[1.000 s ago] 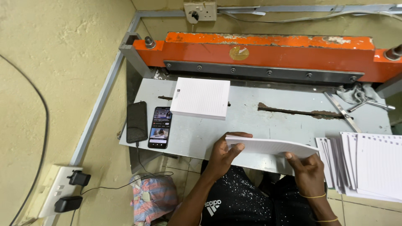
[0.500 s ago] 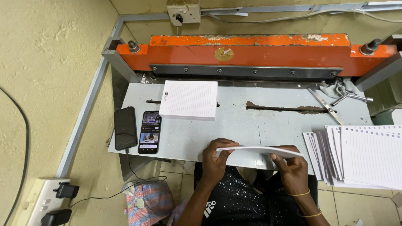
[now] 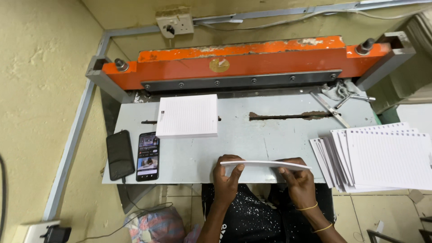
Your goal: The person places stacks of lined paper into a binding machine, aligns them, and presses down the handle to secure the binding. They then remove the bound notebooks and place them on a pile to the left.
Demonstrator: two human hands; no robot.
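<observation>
Head view looks straight down on a pale grey-blue metal worktop [image 3: 252, 139] that fronts a long orange guillotine paper cutter [image 3: 238, 60] with a dark steel clamp bar along its lower edge. Both hands grip a thin white sheaf of lined paper [image 3: 265, 165], held edge-on and level just above the near edge of the worktop: the left hand [image 3: 226, 177] pinches its left end, thumb on top and fingers curled beneath, while the right hand [image 3: 298, 182] clamps its right end in the same way, with thin yellow bands on that wrist. Farther back on the worktop, close to the clamp bar, lies a squared white stack of lined sheets [image 3: 187, 115], well apart from the hands. At the left end of the worktop two phones lie side by side, a black phone with a dark screen [image 3: 120, 155] and beside it a black phone with a lit screen [image 3: 147, 156]. To the right of the hands, a fanned pile of white lined sheets with punched edges [image 3: 382, 155] overhangs the right end of the worktop. A grey metal handle tool [image 3: 342, 101] and a crumpled cloth lie at the back right corner near the cutter. A white wall socket [image 3: 174, 24] sits on the wall above the cutter.
</observation>
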